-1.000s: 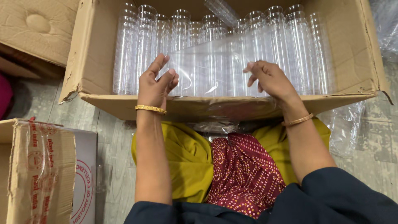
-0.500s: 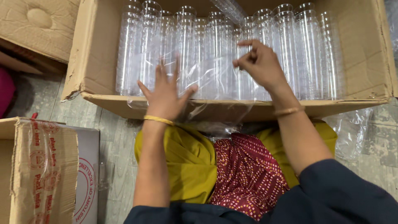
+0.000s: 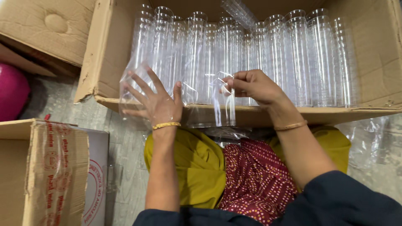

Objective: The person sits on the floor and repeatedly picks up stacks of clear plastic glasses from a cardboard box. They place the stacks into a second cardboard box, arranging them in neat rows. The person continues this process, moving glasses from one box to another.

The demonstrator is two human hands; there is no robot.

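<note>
seen from above, the left hand (image 3: 157,104) is spread flat, fingers apart, on a clear plastic bag (image 3: 197,104) draped over the near edge of a cardboard box (image 3: 104,62) of stacked clear plastic cups (image 3: 293,58). the right hand (image 3: 255,86) pinches the bag's film; the film is best kept taut while pulled.

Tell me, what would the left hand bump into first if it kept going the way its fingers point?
Probably the tall stacks of clear plastic cups in the brown cardboard box. The left hand already lies on thin clear plastic wrap; depth is unclear.
</note>
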